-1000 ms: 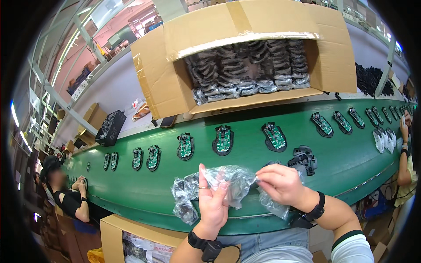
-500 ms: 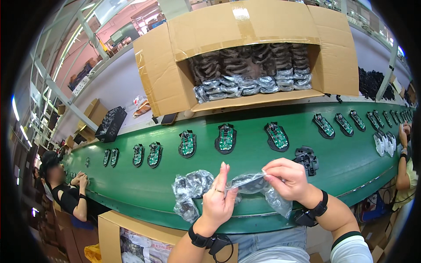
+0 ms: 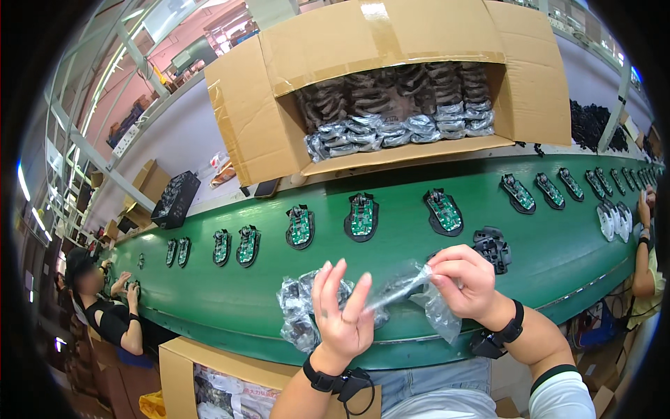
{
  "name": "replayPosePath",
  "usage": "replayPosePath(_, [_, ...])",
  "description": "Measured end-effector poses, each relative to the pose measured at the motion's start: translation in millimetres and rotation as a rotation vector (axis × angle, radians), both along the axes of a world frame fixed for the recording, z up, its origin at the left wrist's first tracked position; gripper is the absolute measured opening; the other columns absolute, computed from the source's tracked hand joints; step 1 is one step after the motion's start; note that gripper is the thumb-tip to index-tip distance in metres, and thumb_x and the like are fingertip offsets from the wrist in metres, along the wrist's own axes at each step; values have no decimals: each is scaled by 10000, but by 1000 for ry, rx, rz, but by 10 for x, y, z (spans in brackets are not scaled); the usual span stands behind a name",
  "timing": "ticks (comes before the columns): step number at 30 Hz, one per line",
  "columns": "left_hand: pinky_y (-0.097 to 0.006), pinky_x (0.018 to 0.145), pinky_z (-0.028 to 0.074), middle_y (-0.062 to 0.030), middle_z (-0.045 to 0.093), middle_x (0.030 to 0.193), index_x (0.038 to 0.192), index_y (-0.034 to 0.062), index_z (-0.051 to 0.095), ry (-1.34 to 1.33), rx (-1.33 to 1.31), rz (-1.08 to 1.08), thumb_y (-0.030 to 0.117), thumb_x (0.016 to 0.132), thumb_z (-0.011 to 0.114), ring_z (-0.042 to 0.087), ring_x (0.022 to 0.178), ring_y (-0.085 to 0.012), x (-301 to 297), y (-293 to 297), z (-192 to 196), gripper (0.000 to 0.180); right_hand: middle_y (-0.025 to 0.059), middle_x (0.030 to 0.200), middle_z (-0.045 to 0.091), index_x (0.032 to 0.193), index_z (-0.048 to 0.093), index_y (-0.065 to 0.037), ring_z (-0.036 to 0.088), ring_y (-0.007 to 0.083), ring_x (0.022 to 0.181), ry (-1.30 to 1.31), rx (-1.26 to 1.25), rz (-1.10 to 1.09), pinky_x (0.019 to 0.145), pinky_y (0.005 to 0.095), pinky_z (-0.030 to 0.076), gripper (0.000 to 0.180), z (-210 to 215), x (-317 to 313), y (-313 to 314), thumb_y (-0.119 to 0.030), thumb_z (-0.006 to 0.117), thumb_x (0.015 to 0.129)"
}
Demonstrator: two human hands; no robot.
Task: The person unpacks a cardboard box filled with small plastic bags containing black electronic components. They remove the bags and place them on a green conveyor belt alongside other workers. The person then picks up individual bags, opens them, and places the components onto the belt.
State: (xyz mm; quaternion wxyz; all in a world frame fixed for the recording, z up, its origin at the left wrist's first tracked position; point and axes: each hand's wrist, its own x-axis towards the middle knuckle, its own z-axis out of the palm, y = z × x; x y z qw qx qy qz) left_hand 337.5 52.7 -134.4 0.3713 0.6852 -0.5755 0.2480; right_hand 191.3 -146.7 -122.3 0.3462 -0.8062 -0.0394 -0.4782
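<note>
Bag of clear crinkled plastic stretches above the green surface, long axis slanting from near left to far right; the right hand pinches its far-right end, the left hand, fingers splayed, is beside the other, contact unclear. Beyond, a brown cardboard box holds stacked plastic-wrapped dark parts.
</note>
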Motion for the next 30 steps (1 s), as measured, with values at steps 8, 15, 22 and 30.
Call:
replayPosePath(8, [-467,929,556,-198,605,1279,1128,144,749,123,9,-588,65,706,765,629,1133,-372,-613,-189,-64,430,87,840,527,1038,422,-35,514,145,692,-172,394,186,660,269,462,208,-266,39,128,-221,514,1055])
replayPosePath(15, [-376,875,559,-193,699,1093,1119,31,708,430,-219,-75,-20,886,634,700,961,-347,35,-33,-67,249,12,762,528,993,517,-91,531,120,625,-296,1276,185,574,287,470,217,99,-12,-307,-298,552,1051])
replayPosePath(22, [-347,834,566,-187,699,1102,1156,30,696,418,-187,-133,-36,874,630,712,940,-324,-9,-19,-7,297,5,783,589,1029,577,-114,570,119,649,-136,1603,277,570,280,495,114,30,-2,-355,-225,596,1023])
replayPosePath(30, [-338,789,565,-180,693,1100,1156,40,682,421,-94,-215,2,889,652,705,920,-310,-32,-74,-86,271,10,822,559,1174,543,-87,573,92,726,50,1247,93,613,258,503,173,199,82,-280,-107,596,1010])
